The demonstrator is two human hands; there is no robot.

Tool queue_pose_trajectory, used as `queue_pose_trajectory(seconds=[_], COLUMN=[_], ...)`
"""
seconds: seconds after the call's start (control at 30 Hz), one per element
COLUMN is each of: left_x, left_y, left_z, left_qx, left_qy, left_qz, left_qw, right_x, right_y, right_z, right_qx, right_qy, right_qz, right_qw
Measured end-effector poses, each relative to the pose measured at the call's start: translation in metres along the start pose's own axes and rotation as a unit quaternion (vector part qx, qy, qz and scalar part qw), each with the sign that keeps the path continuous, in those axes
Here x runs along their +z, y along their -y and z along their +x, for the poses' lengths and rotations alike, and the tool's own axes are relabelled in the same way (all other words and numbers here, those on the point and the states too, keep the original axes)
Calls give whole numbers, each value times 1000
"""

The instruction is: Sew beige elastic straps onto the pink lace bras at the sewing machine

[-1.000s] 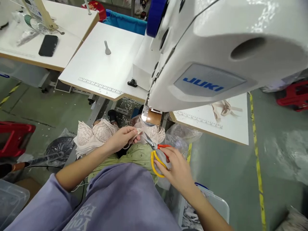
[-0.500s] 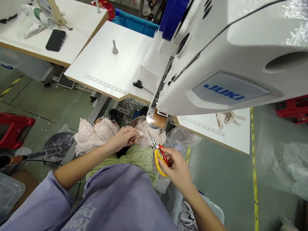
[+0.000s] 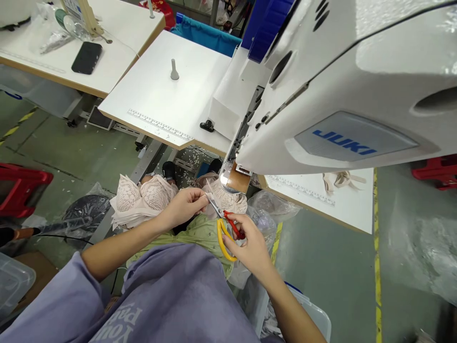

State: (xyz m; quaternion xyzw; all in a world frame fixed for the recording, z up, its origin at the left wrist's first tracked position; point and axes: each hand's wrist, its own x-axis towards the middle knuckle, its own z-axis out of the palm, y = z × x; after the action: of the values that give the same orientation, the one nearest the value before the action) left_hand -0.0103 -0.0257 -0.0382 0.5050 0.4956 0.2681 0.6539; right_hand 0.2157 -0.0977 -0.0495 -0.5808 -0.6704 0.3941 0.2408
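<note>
At frame centre, my left hand (image 3: 183, 208) pinches the lace piece (image 3: 228, 200), fingers closed. My right hand (image 3: 250, 245) grips the scissors (image 3: 223, 221), fingers curled through the handles; the blades, slightly parted, touch the lace below the sewing machine (image 3: 339, 95).

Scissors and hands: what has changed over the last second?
The right hand has brought the scissors up and left, so the blade tips now reach the strap end pinched in the left hand; earlier they were apart. The left hand keeps its pinch on the lace piece, and the sewing machine and phone are unchanged.
</note>
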Motion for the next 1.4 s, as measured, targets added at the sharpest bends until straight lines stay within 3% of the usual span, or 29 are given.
queue_pose_trajectory(seconds=[0.27, 0.37, 0.47, 0.57, 0.67, 0.8, 0.87, 0.93, 1.03, 1.1, 1.17, 1.23, 1.27, 1.33, 1.4], left_x=[-4, -2, -1, -1, -2, -2, -2, -2, -2, -4, -5, -2, 3, 20, 46], left_y=[-2, 1, 2, 3, 2, -2, -7, -16, -33, -39, -33, -14, 0, 30, 55], left_z=[-2, -3, -4, -3, -2, -1, 0, 2, 4, 3, -3, -11, -16, -21, -22], left_qx=[31, 28, 5, -26, -46, -58, -72, -98, -137, -119, -42, 42, 63, 52, -22], left_qy=[-22, -30, -19, -2, 8, 31, 63, 119, 233, 249, 149, 0, -42, 0, 127], left_qz=[89, 62, -28, -145, -202, -200, -179, -150, -75, 27, 129, 166, 147, 49, -142], left_qw=[995, 997, 999, 989, 978, 977, 979, 977, 960, 961, 979, 985, 986, 997, 982], right_x=[-6, -7, -14, -37, -73, -108, -103, -81, -36, -19, -17, -23, -26, -27, -19], right_y=[-1, -5, -8, -17, -36, -56, -49, -31, -5, 0, -5, -14, -18, -20, -15], right_z=[-1, -8, -18, -21, 0, 43, 54, 54, 46, 44, 46, 48, 49, 48, 45], right_qx=[40, 49, 77, 102, 124, 52, -17, -96, -212, -224, -168, -60, -2, 95, 156], right_qy=[30, 24, 12, 3, -46, -165, -213, -200, -14, 61, 33, -60, -101, -136, -113], right_qz=[-7, 10, 18, -22, -138, -291, -311, -286, -199, -145, -111, -63, -15, 136, 311], right_qw=[999, 998, 997, 995, 982, 941, 926, 932, 957, 962, 979, 994, 995, 977, 931])
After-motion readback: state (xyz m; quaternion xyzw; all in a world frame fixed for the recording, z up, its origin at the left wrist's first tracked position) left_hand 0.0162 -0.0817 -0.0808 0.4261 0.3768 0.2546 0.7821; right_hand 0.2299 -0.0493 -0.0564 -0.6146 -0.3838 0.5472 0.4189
